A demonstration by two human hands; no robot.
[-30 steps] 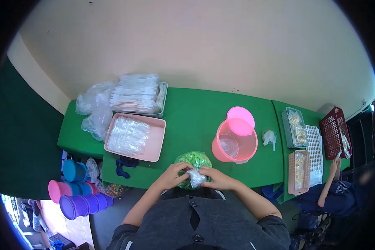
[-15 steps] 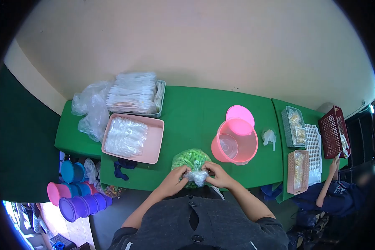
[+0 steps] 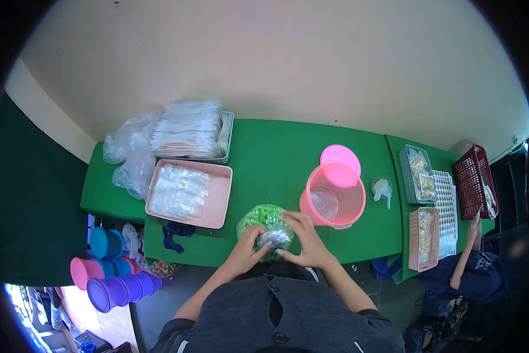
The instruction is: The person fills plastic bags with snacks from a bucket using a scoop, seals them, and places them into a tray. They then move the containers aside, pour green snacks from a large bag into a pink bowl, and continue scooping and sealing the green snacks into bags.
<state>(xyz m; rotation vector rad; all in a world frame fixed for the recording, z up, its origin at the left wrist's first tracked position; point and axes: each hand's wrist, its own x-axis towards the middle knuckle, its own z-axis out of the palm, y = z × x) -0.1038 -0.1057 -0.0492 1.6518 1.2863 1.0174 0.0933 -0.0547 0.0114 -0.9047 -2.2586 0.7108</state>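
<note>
A clear plastic bag point(image 3: 254, 218) full of bright green pieces stands at the table's front edge, right before my body. Its gathered, crumpled mouth point(image 3: 276, 237) faces up toward me. My left hand point(image 3: 244, 254) grips the bag at the left side of that mouth. On the other side my right hand point(image 3: 309, 242) has its thumb and fingers spread wide around the mouth, close to the plastic. A pink bucket point(image 3: 311, 203) stands just beyond my right hand, and its round pink lid point(image 3: 342, 157) leans at its back rim.
At the left are a pink tray point(image 3: 218, 203) of clear bags, a stack of white packets point(image 3: 185, 132) and loose plastic point(image 3: 132, 159). Stacked tubs point(image 3: 108, 294) stand below. At the right are baskets point(image 3: 414, 235) of packed pieces and a co-worker's arm point(image 3: 465, 259) near a maroon basket point(image 3: 470, 182).
My right hand has gone from pinching the bag's mouth to fingers spread around it. The bag has tipped slightly left, and its mouth now sits higher in view.
</note>
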